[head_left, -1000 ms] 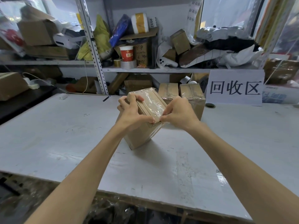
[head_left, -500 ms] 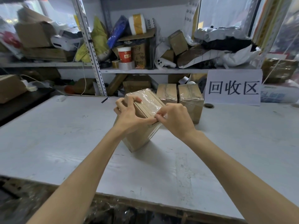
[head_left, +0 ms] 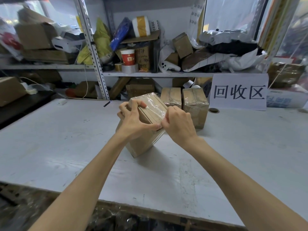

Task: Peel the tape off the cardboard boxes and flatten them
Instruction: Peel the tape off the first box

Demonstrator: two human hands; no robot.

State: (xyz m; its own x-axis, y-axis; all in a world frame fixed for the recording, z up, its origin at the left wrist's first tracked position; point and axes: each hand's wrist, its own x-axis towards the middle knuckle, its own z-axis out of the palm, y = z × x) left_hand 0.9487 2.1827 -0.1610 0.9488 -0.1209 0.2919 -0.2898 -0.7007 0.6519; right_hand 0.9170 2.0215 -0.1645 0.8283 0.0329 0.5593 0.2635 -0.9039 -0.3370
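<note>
Cluttered shelving is looming behind the white table (head_left: 50, 147), where the cardboard box (head_left: 141, 145) is standing tilted on an edge. The left hand (head_left: 133, 120) is gripping its top, thumb pressing the corner. The right hand (head_left: 180, 124) is curling tighter than a second ago, fingertips pinching the tape (head_left: 155, 105) edge, so peeling is likely only starting.

A scuffed white worktable (head_left: 58, 147) fills the foreground, with a round hole (head_left: 213, 110) near its far edge and a white paper sign (head_left: 239, 104) with three black Chinese characters standing just behind. Beyond it, a shelving unit with a perforated grey metal upright (head_left: 93, 52) and a white shelf board (head_left: 166, 74) stands against a white wall (head_left: 176, 12), its levels crammed with clutter. Pale daylight comes through a window (head_left: 233, 14) at upper right, and a dark side table (head_left: 21, 109) sits at left.
</note>
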